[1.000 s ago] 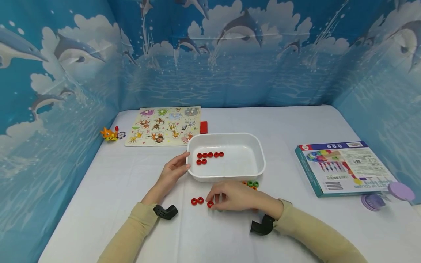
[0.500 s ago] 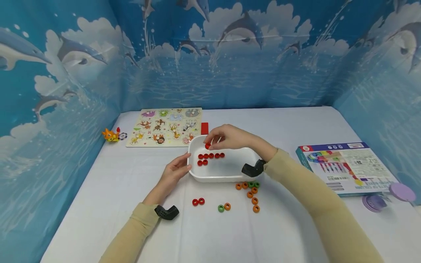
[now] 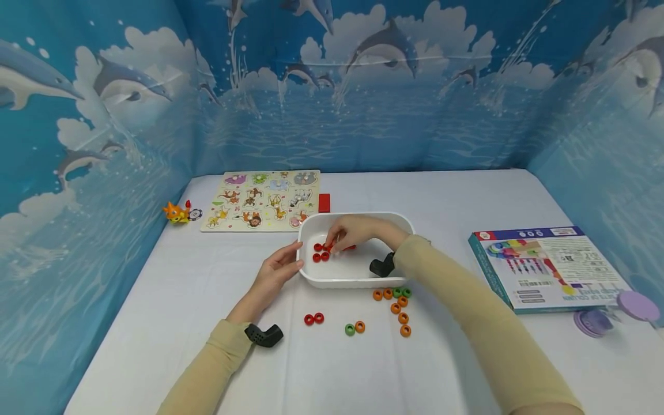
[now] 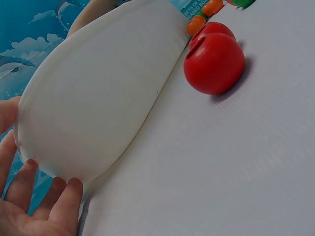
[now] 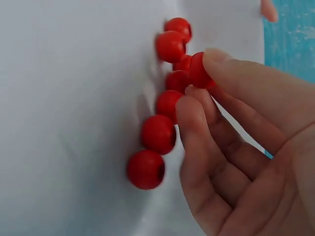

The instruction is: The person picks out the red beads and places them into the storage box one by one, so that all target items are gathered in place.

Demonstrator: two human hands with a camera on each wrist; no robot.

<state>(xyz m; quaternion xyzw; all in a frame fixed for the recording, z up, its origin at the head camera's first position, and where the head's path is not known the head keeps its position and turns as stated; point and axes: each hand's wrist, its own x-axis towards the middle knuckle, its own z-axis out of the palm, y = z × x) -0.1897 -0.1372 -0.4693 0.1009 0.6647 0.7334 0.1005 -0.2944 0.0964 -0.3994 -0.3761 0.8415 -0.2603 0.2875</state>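
My right hand (image 3: 353,231) reaches into the white tray (image 3: 358,283) and pinches a red bead (image 5: 199,71) between thumb and fingers, close over a line of loose red beads (image 5: 158,134). In the head view the hand hides part of that line; two beads of a second row (image 3: 321,257) show at the left. My left hand (image 3: 277,271) rests its fingertips against the outer wall at the tray's left end. In the left wrist view those fingers (image 4: 66,206) lie spread along the wall.
Before the tray lie two red beads (image 3: 313,319), a green bead (image 3: 350,329) beside an orange one (image 3: 360,327), and several orange and green beads (image 3: 396,308). An animal puzzle board (image 3: 261,202), a red block (image 3: 324,203), a toy figure (image 3: 177,213) and a boxed set (image 3: 550,268) stand around.
My right hand took a red bead from the table, carried it over the tray's far side, then lowered it toward the beads inside. The left hand has stayed at the tray.
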